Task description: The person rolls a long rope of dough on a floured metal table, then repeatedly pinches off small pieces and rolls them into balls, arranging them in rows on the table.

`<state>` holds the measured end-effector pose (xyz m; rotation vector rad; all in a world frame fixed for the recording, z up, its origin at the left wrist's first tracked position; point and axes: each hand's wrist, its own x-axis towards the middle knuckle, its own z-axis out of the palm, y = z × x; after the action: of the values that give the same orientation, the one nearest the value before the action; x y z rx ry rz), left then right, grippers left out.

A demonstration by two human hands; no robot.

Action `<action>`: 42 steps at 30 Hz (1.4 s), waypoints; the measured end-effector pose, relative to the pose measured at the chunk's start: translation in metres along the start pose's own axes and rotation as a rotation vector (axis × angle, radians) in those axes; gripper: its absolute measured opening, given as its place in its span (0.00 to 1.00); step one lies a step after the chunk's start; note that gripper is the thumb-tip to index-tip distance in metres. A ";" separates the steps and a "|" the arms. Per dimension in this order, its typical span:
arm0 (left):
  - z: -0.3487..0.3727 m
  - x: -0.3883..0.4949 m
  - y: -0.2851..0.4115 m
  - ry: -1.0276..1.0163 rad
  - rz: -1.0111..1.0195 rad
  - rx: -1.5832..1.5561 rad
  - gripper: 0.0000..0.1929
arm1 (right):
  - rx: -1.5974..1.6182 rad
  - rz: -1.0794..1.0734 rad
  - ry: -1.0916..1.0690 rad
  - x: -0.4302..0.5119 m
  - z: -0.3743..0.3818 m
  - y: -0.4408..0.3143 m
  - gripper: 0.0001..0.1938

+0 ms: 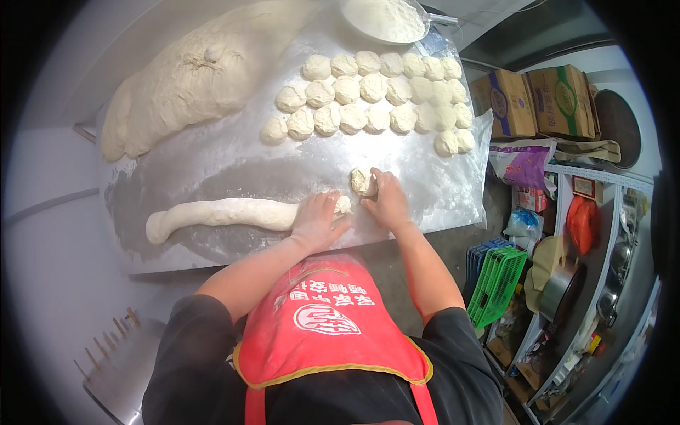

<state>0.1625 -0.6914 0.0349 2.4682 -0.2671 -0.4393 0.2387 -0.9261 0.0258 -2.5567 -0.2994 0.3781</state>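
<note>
A long floured dough rope lies along the near side of the metal table. My left hand rests over its right end and grips it, with the cut tip showing past the fingers. Just beyond, to the right, is a small cut dough piece. My right hand has thumb and fingers around the right side of that piece, which sits on the table. Farther back, rows of round dough pieces stand close together, some touching. A huge mass of dough fills the back left.
A metal bowl of flour stands at the back of the floured table. Off its right side are cardboard boxes, a purple and white sack, green plastic crates and a loaded shelf.
</note>
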 end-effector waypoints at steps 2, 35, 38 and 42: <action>0.011 -0.005 -0.005 0.054 0.039 0.129 0.46 | -0.047 -0.117 0.060 0.004 -0.005 -0.003 0.40; -0.165 -0.184 -0.248 0.007 -0.686 0.643 0.62 | -0.199 -0.560 -0.223 -0.007 0.038 -0.124 0.44; -0.227 -0.221 -0.266 -0.113 -0.911 0.587 0.66 | -0.268 -0.570 -0.276 -0.008 0.063 -0.125 0.47; -0.227 -0.254 -0.324 -0.075 -0.939 0.567 0.65 | -0.270 -0.501 -0.257 -0.010 0.072 -0.128 0.44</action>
<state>0.0400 -0.2389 0.0749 3.0112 0.9012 -0.9320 0.1885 -0.7885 0.0378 -2.5638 -1.1255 0.4959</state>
